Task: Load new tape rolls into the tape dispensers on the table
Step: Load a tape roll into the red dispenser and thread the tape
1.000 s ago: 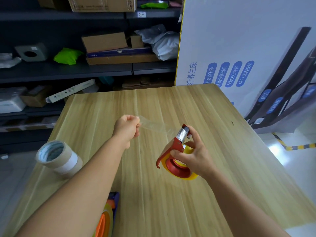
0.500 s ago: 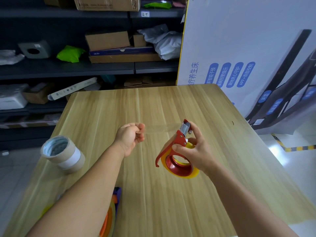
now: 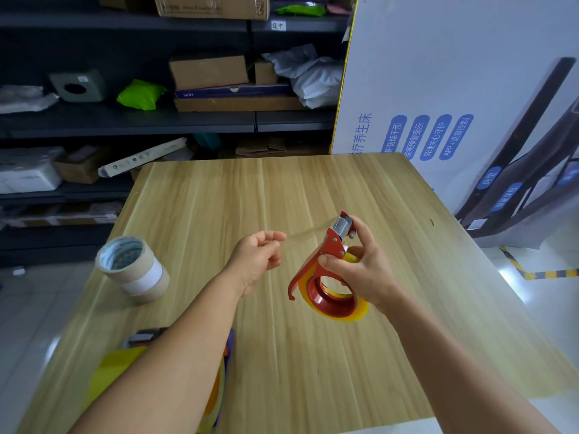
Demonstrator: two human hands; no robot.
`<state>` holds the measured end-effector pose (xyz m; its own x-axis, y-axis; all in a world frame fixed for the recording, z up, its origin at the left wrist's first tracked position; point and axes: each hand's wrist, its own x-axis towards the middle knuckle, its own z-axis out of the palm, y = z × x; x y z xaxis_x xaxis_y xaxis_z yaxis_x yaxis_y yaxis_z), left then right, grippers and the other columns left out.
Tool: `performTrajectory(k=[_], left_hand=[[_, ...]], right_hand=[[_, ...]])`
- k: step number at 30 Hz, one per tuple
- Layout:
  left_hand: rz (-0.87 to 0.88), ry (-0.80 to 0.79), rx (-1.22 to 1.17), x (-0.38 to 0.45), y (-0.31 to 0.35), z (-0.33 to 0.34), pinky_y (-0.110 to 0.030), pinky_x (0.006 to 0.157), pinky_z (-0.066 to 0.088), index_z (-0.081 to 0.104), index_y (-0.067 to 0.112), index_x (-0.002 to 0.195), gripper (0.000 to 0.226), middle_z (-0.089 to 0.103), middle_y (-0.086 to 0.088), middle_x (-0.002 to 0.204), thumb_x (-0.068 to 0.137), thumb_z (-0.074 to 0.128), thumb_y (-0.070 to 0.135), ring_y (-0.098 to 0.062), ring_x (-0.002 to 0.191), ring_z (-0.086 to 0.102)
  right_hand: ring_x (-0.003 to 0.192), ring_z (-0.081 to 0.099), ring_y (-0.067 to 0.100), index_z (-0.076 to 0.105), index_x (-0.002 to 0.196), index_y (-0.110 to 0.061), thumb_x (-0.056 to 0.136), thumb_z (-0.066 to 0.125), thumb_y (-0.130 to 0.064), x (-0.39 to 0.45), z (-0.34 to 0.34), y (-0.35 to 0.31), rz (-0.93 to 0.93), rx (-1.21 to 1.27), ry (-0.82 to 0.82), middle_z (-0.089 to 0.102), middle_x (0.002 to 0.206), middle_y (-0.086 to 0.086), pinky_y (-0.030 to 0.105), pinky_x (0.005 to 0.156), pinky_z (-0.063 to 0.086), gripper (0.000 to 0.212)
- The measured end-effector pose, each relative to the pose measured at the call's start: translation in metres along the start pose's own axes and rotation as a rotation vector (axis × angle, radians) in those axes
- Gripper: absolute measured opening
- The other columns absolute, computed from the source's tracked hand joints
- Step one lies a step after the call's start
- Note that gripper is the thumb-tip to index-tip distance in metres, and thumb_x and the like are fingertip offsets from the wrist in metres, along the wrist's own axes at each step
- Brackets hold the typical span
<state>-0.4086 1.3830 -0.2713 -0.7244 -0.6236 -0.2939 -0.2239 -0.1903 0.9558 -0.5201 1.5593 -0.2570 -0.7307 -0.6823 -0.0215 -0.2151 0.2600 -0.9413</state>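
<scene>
My right hand (image 3: pixel 360 267) grips a red tape dispenser (image 3: pixel 326 261) above the middle of the wooden table (image 3: pixel 313 355). A roll of clear yellowish tape (image 3: pixel 360 311) sits on its red hub. A strip of clear tape (image 3: pixel 304 234) runs from the metal roller at the dispenser's top leftward to my left hand (image 3: pixel 258 261), which pinches its free end between thumb and fingers. At the table's left edge stands a stack of tape rolls (image 3: pixel 133 269), beige with a white one between. Near the front edge, another dispenser (image 3: pixel 216 396), orange and purple with a yellow roll, lies partly hidden under my left forearm.
Dark shelves (image 3: pixel 156 120) with cardboard boxes, bags and packets stand behind the table. A large white printed board (image 3: pixel 454 89) leans at the table's back right. Tiled floor with a yellow-black striped line (image 3: pixel 539 272) shows on the right.
My left hand has moved down and closer to the dispenser, so the stretched strip is shorter. The dispenser has tilted slightly more upright in my right hand.
</scene>
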Motion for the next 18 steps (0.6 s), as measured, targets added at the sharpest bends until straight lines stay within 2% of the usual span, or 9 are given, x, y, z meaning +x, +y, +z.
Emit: performTrajectory(k=[4,8,10,14,18], left_hand=[[-0.006,0.004,0.087,-0.010,-0.002,0.004,-0.027,0.073,0.052,0.063,0.020,0.101,0.023,0.049,0.003,0.067,0.093,0.045,0.008,-0.012,0.065,0.047],[-0.084,-0.034,0.162,-0.017,-0.004,0.009,-0.028,0.079,0.046,0.064,0.026,0.097,0.026,0.056,0.006,0.078,0.092,0.043,0.012,-0.012,0.072,0.047],[-0.115,-0.078,0.148,-0.020,-0.004,0.010,-0.029,0.086,0.042,0.065,0.027,0.095,0.024,0.059,0.007,0.084,0.094,0.043,0.017,-0.011,0.080,0.049],[-0.126,-0.158,0.105,-0.024,-0.009,0.005,-0.035,0.098,0.039,0.069,0.021,0.105,0.027,0.063,-0.003,0.104,0.092,0.046,0.030,-0.021,0.103,0.050],[-0.109,-0.154,0.010,-0.034,-0.017,0.006,-0.038,0.103,0.034,0.071,0.020,0.106,0.049,0.060,-0.011,0.123,0.068,0.057,0.048,-0.021,0.118,0.047]], right_hand=[[0.096,0.066,0.017,0.035,0.111,-0.073,0.052,0.081,-0.056,-0.004,0.004,-0.006,-0.008,0.003,0.005,0.062,0.111,-0.007,0.044,0.079,0.058,0.077],[0.085,0.071,0.021,0.039,0.103,-0.074,0.052,0.082,-0.054,-0.008,0.010,-0.012,-0.007,0.041,0.011,0.069,0.099,0.004,0.044,0.076,0.059,0.070],[0.077,0.073,0.023,0.041,0.101,-0.072,0.053,0.083,-0.052,-0.011,0.011,-0.015,0.003,0.082,0.009,0.072,0.091,0.010,0.042,0.073,0.060,0.067],[0.072,0.073,0.018,0.045,0.101,-0.067,0.052,0.082,-0.051,-0.013,0.014,-0.021,0.030,0.136,0.028,0.072,0.083,0.007,0.028,0.061,0.058,0.064],[0.064,0.069,0.012,0.047,0.116,-0.050,0.056,0.083,-0.049,-0.011,0.016,-0.025,0.090,0.160,0.057,0.071,0.073,0.003,0.025,0.053,0.054,0.070]])
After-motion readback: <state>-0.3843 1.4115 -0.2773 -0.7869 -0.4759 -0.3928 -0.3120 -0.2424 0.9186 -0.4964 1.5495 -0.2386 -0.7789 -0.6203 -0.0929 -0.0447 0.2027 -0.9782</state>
